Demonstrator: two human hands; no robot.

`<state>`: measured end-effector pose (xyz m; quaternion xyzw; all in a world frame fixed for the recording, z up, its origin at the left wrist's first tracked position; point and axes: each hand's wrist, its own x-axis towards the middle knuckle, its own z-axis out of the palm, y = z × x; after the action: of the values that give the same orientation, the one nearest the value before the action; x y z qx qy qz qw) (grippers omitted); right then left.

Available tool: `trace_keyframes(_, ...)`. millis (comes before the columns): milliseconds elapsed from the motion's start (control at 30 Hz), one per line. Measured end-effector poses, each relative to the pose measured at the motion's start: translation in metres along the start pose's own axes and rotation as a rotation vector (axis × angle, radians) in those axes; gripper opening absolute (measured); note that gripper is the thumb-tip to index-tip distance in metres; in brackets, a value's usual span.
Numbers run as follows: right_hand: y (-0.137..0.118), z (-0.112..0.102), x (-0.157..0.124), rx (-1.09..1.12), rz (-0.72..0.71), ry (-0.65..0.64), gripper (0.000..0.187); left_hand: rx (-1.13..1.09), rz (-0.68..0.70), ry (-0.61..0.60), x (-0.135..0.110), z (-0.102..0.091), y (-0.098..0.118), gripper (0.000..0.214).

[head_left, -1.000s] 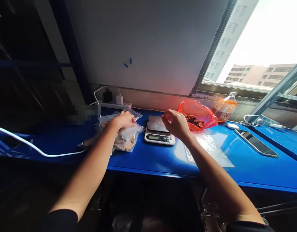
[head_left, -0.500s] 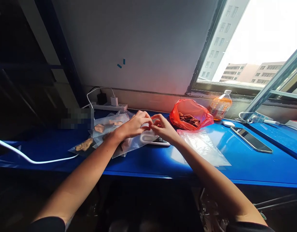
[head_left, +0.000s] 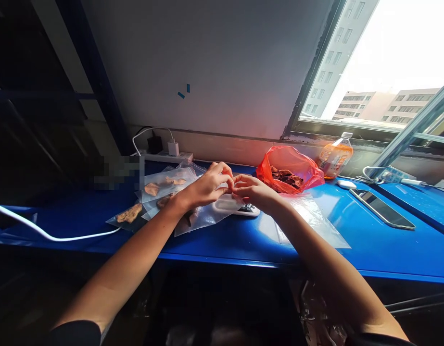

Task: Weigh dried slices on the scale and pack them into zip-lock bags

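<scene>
My left hand (head_left: 212,186) and my right hand (head_left: 257,193) meet over a small white electronic scale (head_left: 248,211). Their fingertips are pinched together along the edge of a clear plastic bag (head_left: 202,222), which reaches down and left beneath my left wrist. A dark piece shows inside that bag, partly covered by my forearm. Left of it, other clear bags (head_left: 152,198) overlap, with brown dried pieces in them. One tan, knobbly piece (head_left: 130,214) lies in a bag at the far left. Part of the scale is hidden by the bag and my fingers.
Behind my right hand stands an open red plastic bag (head_left: 313,180) of dark dried pieces. Flat clear bags (head_left: 315,221) lie in front of it. A drink bottle (head_left: 335,156), a phone (head_left: 382,209) and a white earbud case (head_left: 346,184) are to the right. A power strip (head_left: 157,157) sits against the wall.
My right hand has turned flatter, its fingers now pointing left along the bag's edge. Both hands still meet over the scale. The whole view has shifted slightly.
</scene>
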<state>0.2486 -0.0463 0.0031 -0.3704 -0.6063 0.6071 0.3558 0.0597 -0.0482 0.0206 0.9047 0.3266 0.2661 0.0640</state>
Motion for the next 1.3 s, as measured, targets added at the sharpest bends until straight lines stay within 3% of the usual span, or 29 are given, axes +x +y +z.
trace_keyframes(167,0.000,-0.001,-0.002,0.089,-0.019,-0.062,0.031,-0.049,-0.001,0.010,-0.002,-0.002,0.003,0.011)
trace_keyframes(333,0.004,0.007,-0.001,0.016,-0.088,-0.004,0.033,-0.083,0.006,-0.031,-0.003,-0.009,0.004,0.012)
trace_keyframes(567,0.005,0.000,0.006,-0.426,-0.271,0.348,0.013,-0.107,0.055,-0.045,-0.003,-0.010,0.003,0.011)
trace_keyframes(700,-0.001,0.003,-0.003,-0.623,-0.450,0.268,0.008,-0.126,0.039,0.018,0.000,-0.005,0.000,0.007)
trace_keyframes(867,-0.004,0.013,-0.011,-0.708,-0.479,0.224,0.038,-0.031,-0.089,0.090,-0.001,-0.005,-0.009,0.006)
trace_keyframes(967,-0.008,0.017,-0.013,-0.589,-0.509,0.210,0.042,0.075,-0.125,0.045,-0.001,-0.004,-0.017,0.007)
trace_keyframes(1067,-0.016,0.016,-0.017,-0.327,-0.535,0.139,0.041,0.090,-0.109,0.018,0.001,-0.003,-0.023,0.010)
trace_keyframes(1167,-0.024,0.006,-0.019,-0.082,-0.515,0.184,0.031,0.051,-0.064,0.205,0.003,-0.009,-0.025,0.012)
trace_keyframes(1300,-0.026,-0.012,-0.016,0.144,-0.409,0.361,0.032,-0.196,-0.118,0.636,-0.002,-0.028,-0.035,0.028)
